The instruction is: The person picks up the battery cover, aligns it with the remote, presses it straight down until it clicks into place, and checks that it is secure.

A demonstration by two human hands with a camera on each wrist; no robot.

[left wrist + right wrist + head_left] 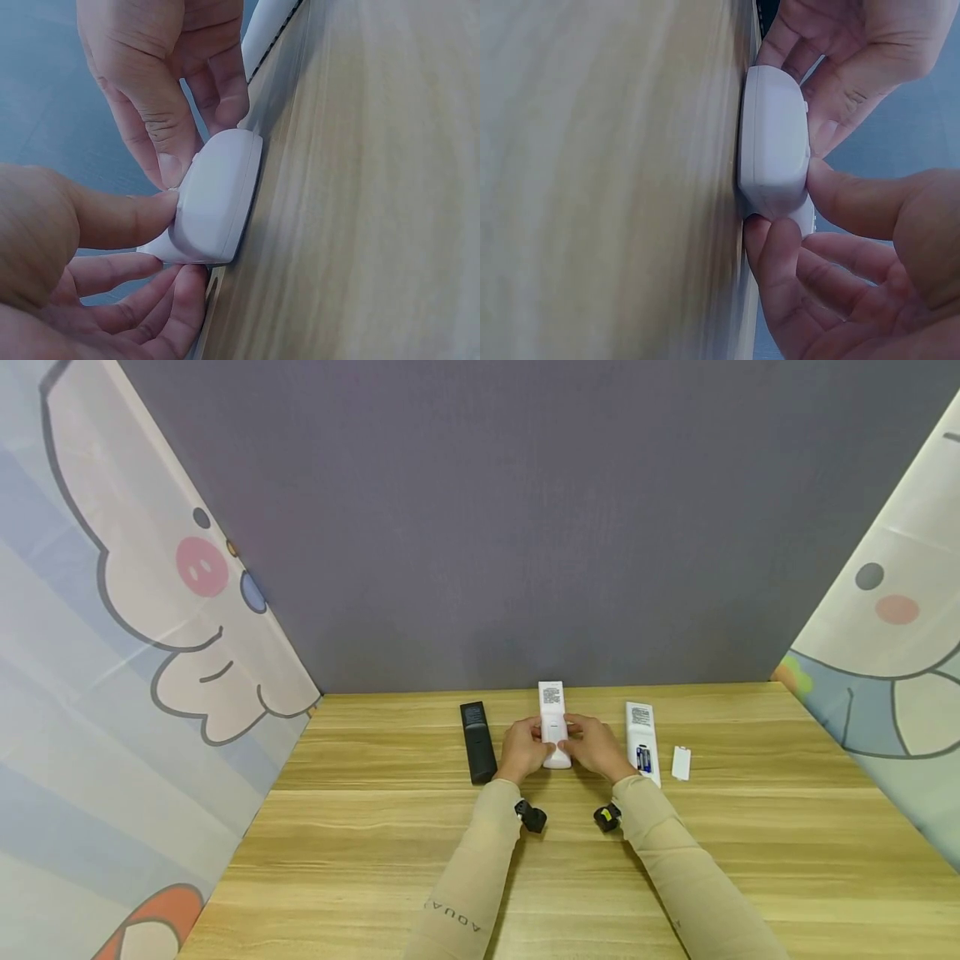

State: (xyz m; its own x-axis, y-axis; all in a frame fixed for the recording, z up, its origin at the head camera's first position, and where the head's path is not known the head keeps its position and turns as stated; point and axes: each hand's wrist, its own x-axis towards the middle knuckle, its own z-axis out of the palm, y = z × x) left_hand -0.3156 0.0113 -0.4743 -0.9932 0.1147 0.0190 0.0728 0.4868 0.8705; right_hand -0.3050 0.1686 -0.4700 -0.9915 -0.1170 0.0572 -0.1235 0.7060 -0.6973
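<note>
A white remote control (552, 710) lies back side up at the table's far edge, its printed label toward the wall. From its left side my left hand (522, 747) grips it, thumb pressed on the back near the lower end. The right hand (596, 747) holds the opposite side, with its thumb close to the other one. In the left wrist view, the rounded near end of this remote (217, 195) rests at the wood, fingers curled along both sides. The right wrist view shows the same end of the remote (776, 135) between thumbs and fingers.
A black remote control (478, 743) lies face down on the left of the wooden table (360, 860). To the right, another white remote (641, 717) has its battery compartment open with blue batteries (643, 758) inside. A white battery cover (681, 763) lies beside it. A grey wall (525, 527) stands behind.
</note>
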